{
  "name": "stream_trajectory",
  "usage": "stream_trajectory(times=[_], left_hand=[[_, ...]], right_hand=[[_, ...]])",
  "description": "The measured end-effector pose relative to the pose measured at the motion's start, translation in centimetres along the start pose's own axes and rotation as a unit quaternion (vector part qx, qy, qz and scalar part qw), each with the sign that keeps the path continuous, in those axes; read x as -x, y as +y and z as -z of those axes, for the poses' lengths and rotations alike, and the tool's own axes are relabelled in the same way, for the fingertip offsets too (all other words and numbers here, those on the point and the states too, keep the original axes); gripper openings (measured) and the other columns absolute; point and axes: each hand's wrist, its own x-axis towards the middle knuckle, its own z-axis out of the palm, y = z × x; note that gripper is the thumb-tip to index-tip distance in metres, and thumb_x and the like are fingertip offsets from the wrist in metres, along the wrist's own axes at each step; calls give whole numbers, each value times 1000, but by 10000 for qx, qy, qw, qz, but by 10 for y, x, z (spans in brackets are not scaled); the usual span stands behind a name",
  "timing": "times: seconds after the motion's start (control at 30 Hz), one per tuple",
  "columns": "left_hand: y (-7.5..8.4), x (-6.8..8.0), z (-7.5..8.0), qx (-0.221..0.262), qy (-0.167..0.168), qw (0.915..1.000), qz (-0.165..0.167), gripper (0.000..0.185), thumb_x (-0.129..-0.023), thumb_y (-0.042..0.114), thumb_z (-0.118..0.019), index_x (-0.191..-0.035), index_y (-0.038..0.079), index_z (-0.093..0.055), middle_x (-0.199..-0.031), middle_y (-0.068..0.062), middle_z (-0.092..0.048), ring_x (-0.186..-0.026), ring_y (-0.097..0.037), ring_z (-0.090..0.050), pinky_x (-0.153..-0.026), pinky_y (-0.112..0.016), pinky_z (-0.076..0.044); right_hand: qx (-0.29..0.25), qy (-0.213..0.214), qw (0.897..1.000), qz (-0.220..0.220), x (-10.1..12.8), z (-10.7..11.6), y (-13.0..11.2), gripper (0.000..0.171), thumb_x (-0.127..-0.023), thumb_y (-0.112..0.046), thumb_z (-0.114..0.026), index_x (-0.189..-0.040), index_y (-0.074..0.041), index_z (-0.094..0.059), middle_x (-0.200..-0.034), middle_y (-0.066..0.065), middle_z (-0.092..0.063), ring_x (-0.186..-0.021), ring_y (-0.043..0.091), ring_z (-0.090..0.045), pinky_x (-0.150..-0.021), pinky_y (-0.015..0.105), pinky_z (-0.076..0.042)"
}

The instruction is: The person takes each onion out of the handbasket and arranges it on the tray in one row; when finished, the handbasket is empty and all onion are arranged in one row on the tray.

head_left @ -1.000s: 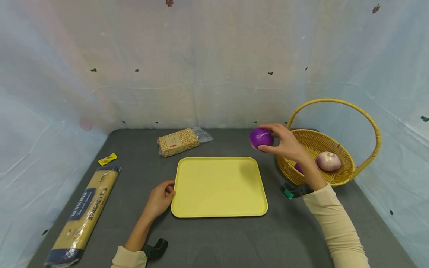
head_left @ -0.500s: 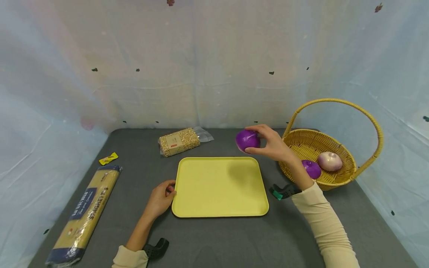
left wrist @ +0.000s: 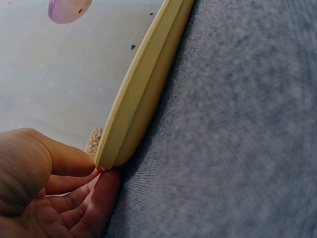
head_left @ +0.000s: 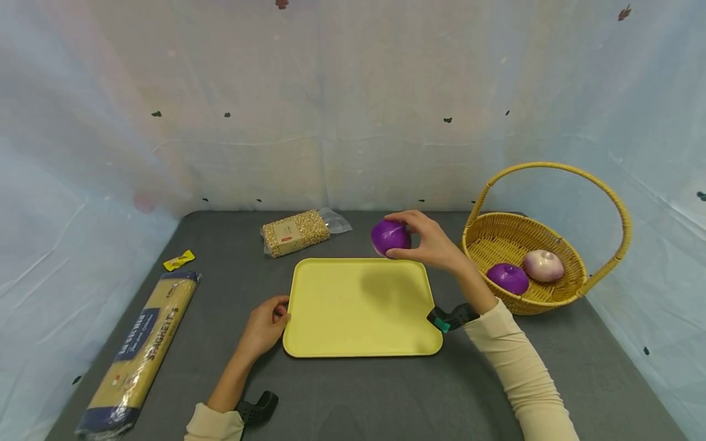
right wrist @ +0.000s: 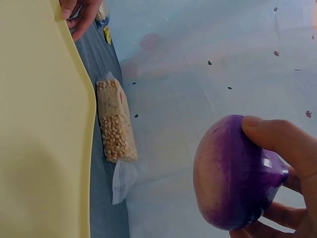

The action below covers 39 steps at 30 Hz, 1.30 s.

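Observation:
My right hand point(head_left: 429, 244) holds a glossy purple onion point(head_left: 390, 237) between thumb and fingers, raised over the far edge of the yellow tray point(head_left: 353, 312). In the right wrist view the onion point(right wrist: 233, 173) shows a paler side facing away from the palm and a pointed tip towards it. My left hand point(head_left: 263, 329) is at the tray's left edge. The left wrist view shows its thumb and fingers pinching the tray's rim point(left wrist: 111, 153). To the right stands a wicker basket point(head_left: 480, 242) with a purple onion point(head_left: 508, 278) and a whitish-purple onion point(head_left: 543, 266) inside.
A clear bag of corn kernels point(head_left: 296, 233) lies behind the tray. On the left are a long spaghetti packet point(head_left: 140, 349) and a small yellow wrapper point(head_left: 179, 261). The basket's tall arched handle point(head_left: 557, 165) rises above it. Pale cloth hangs behind and at the sides.
My right hand has carried the purple onion left from beside the basket to over the tray's far edge. Its arm uncovered the purple onion in the basket. My left hand stays put.

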Motion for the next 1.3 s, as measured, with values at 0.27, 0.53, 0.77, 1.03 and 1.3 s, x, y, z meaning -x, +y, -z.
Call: stream_trajectory(times=[0.27, 0.53, 0.77, 1.03, 1.3], left_hand=[[-2, 0, 0, 5, -4, 10000, 4, 33, -85, 3, -62, -117, -3, -58, -84, -6, -58, -67, -13, -50, -62, -30, -41], [0, 0, -1, 12, 31, 10000, -29, 33, -85, 2, -62, -117, -4, -58, -83, -6, -58, -66, -13, -50, -61, -30, -41], [1, 1, 0, 54, 52, 9999, -77, 33, -84, 0, -62, -117, -4, -58, -82, -6, -58, -66, -12, -50, -61, -29, -41], [1, 1, 1, 85, 33, 9999, -89, 33, -85, 0, -62, -117, -5, -58, -83, -7, -58, -66, -13, -50, -60, -29, -41], [1, 1, 1, 109, 37, 9999, -91, 33, -85, 0, -62, -118, -5, -58, -83, -7, -58, -67, -13, -51, -61, -30, -41]], right_hand=[[-109, -85, 9999, 19, -6, -15, -1, 63, -75, -31, -77, -131, -15, -52, -122, 6, -49, -105, 19, -51, -85, 39, -47], [-165, -157, 9997, -57, -13, -28, -4, 64, -75, -31, -78, -131, -16, -52, -124, 5, -49, -106, 19, -51, -85, 38, -47], [-196, -249, 9994, -105, -19, -43, -8, 64, -75, -33, -77, -131, -16, -52, -123, 5, -49, -107, 18, -50, -85, 37, -47], [-381, -469, 9978, -261, -27, -63, -10, 64, -75, -32, -78, -131, -14, -53, -122, 7, -48, -107, 19, -50, -83, 36, -49], [-451, -621, 9965, -323, -32, -80, -11, 65, -75, -30, -78, -132, -14, -52, -122, 9, -47, -108, 22, -51, -81, 34, -50]])
